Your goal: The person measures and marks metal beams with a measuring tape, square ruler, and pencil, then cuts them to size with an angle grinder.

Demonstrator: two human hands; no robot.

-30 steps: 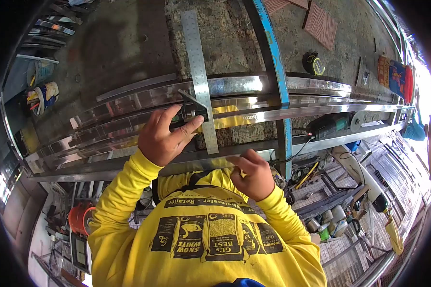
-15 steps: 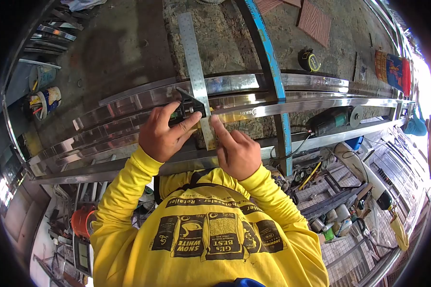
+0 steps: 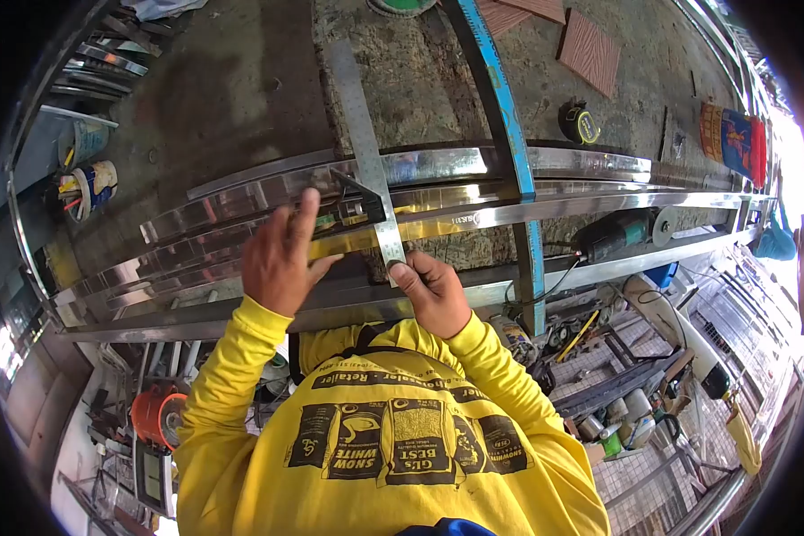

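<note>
A combination square lies across the shiny metal bars, its steel blade [image 3: 359,121] running away from me and its black head [image 3: 366,200] against a bar. My right hand [image 3: 435,290] pinches the near end of that blade between thumb and fingers. To the left of the head, my left hand [image 3: 280,255] hovers above the bars with fingers apart and nothing in it. Under the blade runs a polished bar [image 3: 433,226] with yellow reflections.
A blue-painted bar [image 3: 496,89] crosses the metal lengths. An angle grinder [image 3: 618,234] with its cord lies right, near a tape measure [image 3: 581,122]. Brown boards [image 3: 590,54] sit at the back, and a bucket of tools [image 3: 94,186] stands left.
My left hand has let go of the square's head and drawn back left, its fingers opening. My right hand has moved from pointing beside the blade to gripping its near end.
</note>
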